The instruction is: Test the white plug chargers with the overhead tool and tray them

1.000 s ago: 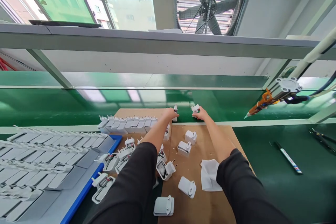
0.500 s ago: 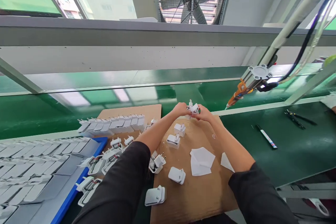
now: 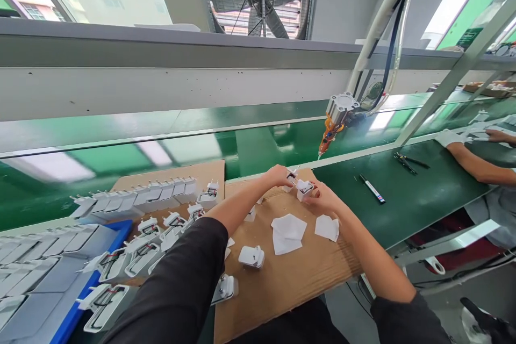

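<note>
Near the top edge of the cardboard sheet point(image 3: 258, 306), my two hands are close together. My right hand point(image 3: 322, 199) has its fingers closed round a small white plug housing point(image 3: 304, 189) with its inside showing. My left hand point(image 3: 278, 176) pinches a small white plug piece point(image 3: 292, 174) just beside it; whether the two parts touch is hard to tell. Below my hands, white paper pieces point(image 3: 288, 233) lie on the cardboard. A white plug unit point(image 3: 251, 257) rests to their left, and another point(image 3: 226, 287) sits partly behind my left sleeve.
At the left, a blue-rimmed tray point(image 3: 68, 322) holds rows of white housings, with open housings point(image 3: 108, 306) beside it. An orange-tipped tool point(image 3: 331, 126) hangs beyond my hands. A marker point(image 3: 372, 189) and pliers point(image 3: 407, 161) lie right. Another person's arm point(image 3: 475, 164) reaches in.
The view has swung to the right, bringing another person's arms into sight. My hands have drawn slightly apart, and the white housing and the small plug piece now show separately.
</note>
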Demonstrator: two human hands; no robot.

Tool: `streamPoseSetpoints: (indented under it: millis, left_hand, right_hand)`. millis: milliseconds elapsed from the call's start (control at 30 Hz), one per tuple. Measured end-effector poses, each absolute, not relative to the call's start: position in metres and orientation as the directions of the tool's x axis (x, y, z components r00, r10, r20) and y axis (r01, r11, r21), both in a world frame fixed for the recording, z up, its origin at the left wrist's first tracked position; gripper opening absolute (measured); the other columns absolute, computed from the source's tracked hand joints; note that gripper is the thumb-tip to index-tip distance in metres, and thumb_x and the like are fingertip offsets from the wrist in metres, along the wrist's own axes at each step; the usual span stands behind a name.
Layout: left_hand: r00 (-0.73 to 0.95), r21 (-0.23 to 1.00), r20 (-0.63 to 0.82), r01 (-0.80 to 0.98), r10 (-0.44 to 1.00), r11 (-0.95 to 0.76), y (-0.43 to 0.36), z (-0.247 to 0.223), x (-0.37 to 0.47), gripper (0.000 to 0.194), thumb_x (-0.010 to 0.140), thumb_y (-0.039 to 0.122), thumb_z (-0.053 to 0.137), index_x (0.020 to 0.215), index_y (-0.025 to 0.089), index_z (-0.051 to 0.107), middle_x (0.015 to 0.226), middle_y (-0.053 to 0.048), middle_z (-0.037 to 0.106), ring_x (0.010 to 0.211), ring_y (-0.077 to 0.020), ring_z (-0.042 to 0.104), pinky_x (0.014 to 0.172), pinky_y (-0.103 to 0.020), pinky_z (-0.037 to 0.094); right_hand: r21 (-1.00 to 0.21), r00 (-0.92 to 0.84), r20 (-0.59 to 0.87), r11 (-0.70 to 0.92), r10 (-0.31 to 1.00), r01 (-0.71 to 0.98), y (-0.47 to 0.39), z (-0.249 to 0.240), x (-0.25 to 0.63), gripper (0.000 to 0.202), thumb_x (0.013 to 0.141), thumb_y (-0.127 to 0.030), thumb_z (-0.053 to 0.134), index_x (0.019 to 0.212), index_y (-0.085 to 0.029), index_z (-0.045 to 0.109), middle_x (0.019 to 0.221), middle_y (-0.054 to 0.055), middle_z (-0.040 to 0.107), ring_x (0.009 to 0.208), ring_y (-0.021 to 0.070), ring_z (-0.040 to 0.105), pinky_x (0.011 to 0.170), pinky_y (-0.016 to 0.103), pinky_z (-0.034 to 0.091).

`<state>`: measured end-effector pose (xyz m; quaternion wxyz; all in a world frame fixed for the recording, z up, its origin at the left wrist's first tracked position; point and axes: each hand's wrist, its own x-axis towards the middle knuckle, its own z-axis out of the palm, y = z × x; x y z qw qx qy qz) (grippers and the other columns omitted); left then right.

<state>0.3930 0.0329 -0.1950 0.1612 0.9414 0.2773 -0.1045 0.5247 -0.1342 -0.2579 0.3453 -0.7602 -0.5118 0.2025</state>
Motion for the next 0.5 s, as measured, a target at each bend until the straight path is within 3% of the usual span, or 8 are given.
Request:
streamPoseSetpoints:
  millis: [167, 367, 500]
  left_hand:
    - [0.793, 0.265, -0.306, 0.602, 0.526, -0.753, 0.029, -0.198, 0.383, 0.024, 0.071, 0.038, 0.061, 0.064, 0.015, 0.065, 0.059, -0.007, 0.067, 0.059, -0.0194, 0.065, 0.061, -0.026, 0.049]
    - [0.791, 0.340, -0.327, 0.609, 0.517, -0.717, 0.012, -0.197, 0.375, 0.029, 0.071, 0.043, 0.062, 0.069, 0.014, 0.064, 0.056, -0.006, 0.065, 0.055, -0.0187, 0.064, 0.057, -0.025, 0.049]
    - [0.829, 0.435, -0.345, 0.557, 0.441, -0.707, -0.003, -0.194, 0.372, 0.035, 0.075, 0.051, 0.058, 0.077, 0.016, 0.064, 0.062, -0.003, 0.067, 0.055, -0.0157, 0.064, 0.055, -0.022, 0.048]
  right_hand:
    - [-0.645, 0.527, 0.032, -0.385, 0.849, 0.660, -0.131, -0.257, 0.517, 0.037, 0.067, -0.047, 0.069, 0.086, -0.021, 0.051, 0.073, 0.001, 0.060, 0.071, 0.0217, 0.058, 0.058, 0.030, 0.041]
    - [-0.591, 0.583, 0.034, -0.454, 0.812, 0.667, -0.117, -0.254, 0.493, 0.042, 0.076, -0.050, 0.061, 0.100, -0.018, 0.052, 0.098, 0.014, 0.063, 0.094, 0.0297, 0.061, 0.071, 0.034, 0.044]
    - [-0.601, 0.523, -0.007, -0.421, 0.853, 0.679, -0.119, -0.246, 0.489, 0.038, 0.072, -0.043, 0.066, 0.100, -0.018, 0.057, 0.091, 0.008, 0.066, 0.085, 0.0242, 0.063, 0.065, 0.029, 0.045]
